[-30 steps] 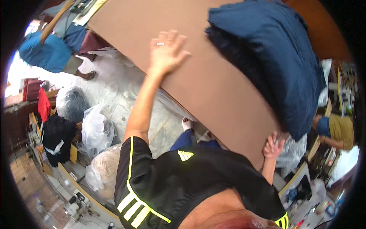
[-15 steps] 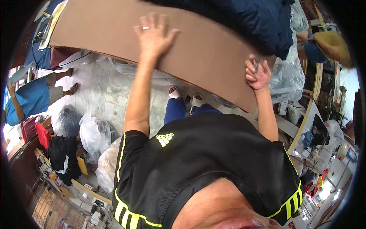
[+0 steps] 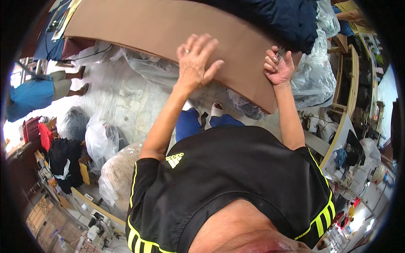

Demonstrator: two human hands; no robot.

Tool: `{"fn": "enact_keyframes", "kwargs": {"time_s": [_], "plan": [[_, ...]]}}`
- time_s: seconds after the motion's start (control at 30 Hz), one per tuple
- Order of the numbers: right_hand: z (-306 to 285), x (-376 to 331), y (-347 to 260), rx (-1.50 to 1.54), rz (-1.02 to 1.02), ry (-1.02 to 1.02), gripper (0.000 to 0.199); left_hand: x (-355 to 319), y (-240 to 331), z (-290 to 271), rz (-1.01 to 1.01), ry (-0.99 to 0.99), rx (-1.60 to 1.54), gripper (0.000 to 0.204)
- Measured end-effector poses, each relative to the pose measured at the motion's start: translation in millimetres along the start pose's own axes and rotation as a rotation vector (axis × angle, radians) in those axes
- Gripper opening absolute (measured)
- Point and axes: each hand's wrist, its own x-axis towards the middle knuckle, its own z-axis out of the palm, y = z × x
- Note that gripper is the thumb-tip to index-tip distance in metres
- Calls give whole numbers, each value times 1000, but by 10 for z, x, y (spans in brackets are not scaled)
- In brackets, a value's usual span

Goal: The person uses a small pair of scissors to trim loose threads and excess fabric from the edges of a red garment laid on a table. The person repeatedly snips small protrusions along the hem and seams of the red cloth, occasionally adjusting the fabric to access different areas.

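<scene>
My left hand [image 3: 196, 65] is over the near edge of a long brown tabletop [image 3: 139, 29], fingers spread and nothing in it; whether it touches the surface I cannot tell. Near the right end of the table, my right hand [image 3: 279, 67] is turned palm up with the fingers curled. A small shiny metal object [image 3: 277, 57] is held between them, mostly hidden, its kind unclear. Just beyond that hand lies a heap of dark navy fabric [image 3: 291, 23] on the far side of the tabletop.
Clear plastic bags [image 3: 314, 82] bulge beside the table's right end, and more plastic [image 3: 147, 65] lies under its edge. Filled bags [image 3: 103, 139] and black cloth [image 3: 63, 160] stand behind me on the left. One person in blue [image 3: 31, 97] is at left, another in yellow [image 3: 350, 14] at far right.
My left hand has moved right and toward me, from farther in on the tabletop to its near edge. The right hand keeps its curled grip, shifted slightly left. The whole view has shifted a little.
</scene>
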Motion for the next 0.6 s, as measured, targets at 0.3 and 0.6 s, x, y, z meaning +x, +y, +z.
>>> {"fn": "enact_keyframes", "kwargs": {"time_s": [0.3, 0.6], "plan": [[443, 694, 1193, 76, 150, -44, 50, -1262, -103, 125, 191, -216, -258, 45], [696, 1581, 3536, -527, 831, 100, 32, -3688, -1673, -1483, -1084, -877, 132, 43]]}}
